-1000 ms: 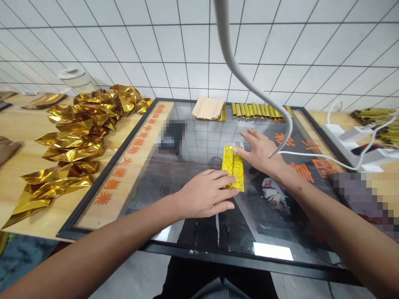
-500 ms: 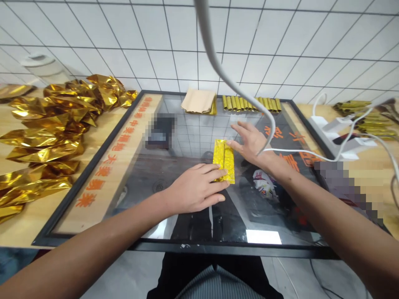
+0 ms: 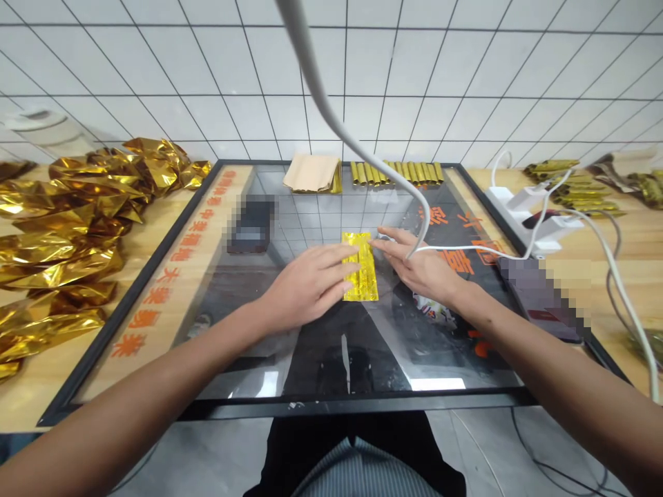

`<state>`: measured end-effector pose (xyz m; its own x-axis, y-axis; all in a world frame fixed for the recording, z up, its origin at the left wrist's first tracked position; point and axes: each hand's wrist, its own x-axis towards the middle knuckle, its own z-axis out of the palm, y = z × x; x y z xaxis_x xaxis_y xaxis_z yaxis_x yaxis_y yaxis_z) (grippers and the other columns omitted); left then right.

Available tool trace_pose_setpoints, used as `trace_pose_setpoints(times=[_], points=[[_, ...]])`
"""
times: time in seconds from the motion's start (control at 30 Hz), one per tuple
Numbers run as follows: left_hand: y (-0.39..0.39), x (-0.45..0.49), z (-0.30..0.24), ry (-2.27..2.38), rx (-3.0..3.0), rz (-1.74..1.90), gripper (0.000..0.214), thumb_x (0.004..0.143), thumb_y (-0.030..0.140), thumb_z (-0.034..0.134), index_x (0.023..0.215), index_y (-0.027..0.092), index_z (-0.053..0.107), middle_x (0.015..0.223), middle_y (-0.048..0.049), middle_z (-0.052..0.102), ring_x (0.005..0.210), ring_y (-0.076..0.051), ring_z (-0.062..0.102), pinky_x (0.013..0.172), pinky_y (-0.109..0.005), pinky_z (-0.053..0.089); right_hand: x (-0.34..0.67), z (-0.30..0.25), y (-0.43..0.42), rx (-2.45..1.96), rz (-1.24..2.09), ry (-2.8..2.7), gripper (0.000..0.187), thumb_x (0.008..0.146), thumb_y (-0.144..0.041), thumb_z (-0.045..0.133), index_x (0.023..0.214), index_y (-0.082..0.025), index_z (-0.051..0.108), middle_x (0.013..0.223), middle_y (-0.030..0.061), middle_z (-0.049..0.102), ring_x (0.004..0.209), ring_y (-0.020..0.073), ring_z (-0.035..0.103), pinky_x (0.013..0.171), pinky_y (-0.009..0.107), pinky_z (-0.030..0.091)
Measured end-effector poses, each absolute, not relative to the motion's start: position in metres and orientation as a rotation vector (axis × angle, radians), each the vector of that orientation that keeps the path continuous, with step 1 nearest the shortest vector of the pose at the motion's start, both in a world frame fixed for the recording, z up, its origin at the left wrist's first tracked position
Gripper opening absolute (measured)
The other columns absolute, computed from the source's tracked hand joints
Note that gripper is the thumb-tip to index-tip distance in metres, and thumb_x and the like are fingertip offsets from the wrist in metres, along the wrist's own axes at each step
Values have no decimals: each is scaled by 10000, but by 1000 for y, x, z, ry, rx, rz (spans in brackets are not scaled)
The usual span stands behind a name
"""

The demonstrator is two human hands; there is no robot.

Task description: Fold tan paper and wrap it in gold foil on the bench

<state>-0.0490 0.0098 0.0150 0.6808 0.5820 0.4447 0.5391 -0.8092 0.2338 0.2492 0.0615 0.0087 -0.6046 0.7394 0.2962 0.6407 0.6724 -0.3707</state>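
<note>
A small sheet of gold foil paper [image 3: 367, 279] lies on the black-framed glass panel [image 3: 248, 359], with lengthwise folds showing in it. My left hand [image 3: 311, 286] rests across its left side, fingers stretched out and partly covering it. Just right of the sheet, my right hand [image 3: 422, 269] has its fingers extended, the tips at or near the sheet's upper right edge; contact there is hard to tell. Behind them, a row of gold paper rolls [image 3: 396, 174] lies along the panel's far edge, beside a stack of beige-backed sheets [image 3: 311, 172].
Crumpled gold foil pieces [image 3: 88, 221] cover the wood table's left side. A dark phone-like object [image 3: 253, 224] lies on the glass. At right are a white power strip [image 3: 523, 217] and more gold rolls [image 3: 574, 190]. A white cable [image 3: 357, 141] hangs close above my right hand.
My left hand has shifted up along the sheet's left side. My right hand has come down beside the sheet, fingers closer together. The camera view has shifted slightly.
</note>
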Motion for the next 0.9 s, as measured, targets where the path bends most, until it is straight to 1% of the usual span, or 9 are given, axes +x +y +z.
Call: trace_pose_setpoints(times=[0.13, 0.3, 0.47, 0.57, 0.67, 0.77, 0.83, 0.9], points=[[51, -37, 12, 1013, 2780, 629, 423, 1134, 261, 427, 1483, 186, 654, 1652, -133, 581, 1566, -295, 515, 1293, -544, 423, 250, 4, 65, -1053, 267, -2468, 529, 1094, -201, 377, 1517, -314, 674, 1645, 108, 587, 1488, 309, 597, 1212, 562, 531], [73, -25, -5, 980, 2764, 499, 477, 1121, 270, 446, 1570, 189, 583, 1695, -132, 533, 1595, -252, 481, 1331, -508, 372, 253, 0, 67, -1069, 201, -2516, 576, 1026, -113, 444, 1508, -318, 685, 1650, 112, 584, 1488, 341, 593, 1203, 604, 527], [71, -26, -14, 994, 2750, 483, 483, 1123, 268, 438, 1578, 179, 575, 1707, -138, 515, 1605, -248, 468, 1342, -511, 349, 256, 2, 66, -1062, 243, -2553, 574, 1019, -92, 427, 1487, -280, 701, 1692, 129, 537, 1533, 343, 547, 1243, 611, 481], [72, -27, -14, 979, 2737, 489, 478, 1126, 271, 434, 1564, 156, 588, 1699, -148, 523, 1607, -249, 464, 1344, -507, 350, 258, 5, 62, -1065, 240, -2600, 568, 1031, -99, 401, 1490, -250, 699, 1701, 134, 525, 1532, 338, 550, 1256, 604, 470], [73, -27, -14, 983, 2739, 500, 476, 1133, 294, 426, 1546, 142, 609, 1692, -150, 533, 1602, -252, 472, 1350, -496, 344, 262, 9, 55, -1034, 226, -2659, 582, 1013, -85, 445, 1499, -286, 694, 1711, 96, 521, 1527, 338, 558, 1232, 586, 505], [73, -26, -15, 996, 2737, 503, 476, 1131, 299, 425, 1547, 159, 609, 1697, -131, 530, 1604, -248, 468, 1353, -501, 342, 267, 11, 45, -951, 193, -2718, 630, 972, -31, 484, 1516, -283, 680, 1730, 111, 494, 1505, 350, 582, 1185, 574, 550], [73, -25, -15, 994, 2733, 504, 477, 1126, 298, 431, 1549, 167, 608, 1699, -124, 530, 1602, -248, 471, 1350, -504, 347, 271, 12, 36, -909, 169, -2735, 649, 963, -14, 495, 1524, -290, 669, 1723, 113, 503, 1493, 340, 594, 1181, 574, 549], [72, -25, -14, 987, 2731, 506, 479, 1127, 307, 432, 1547, 162, 611, 1700, -127, 528, 1600, -253, 476, 1348, -501, 351, 273, 12, 28, -888, 150, -2754, 668, 949, -1, 499, 1524, -299, 664, 1715, 102, 515, 1516, 334, 568, 1194, 579, 533]])
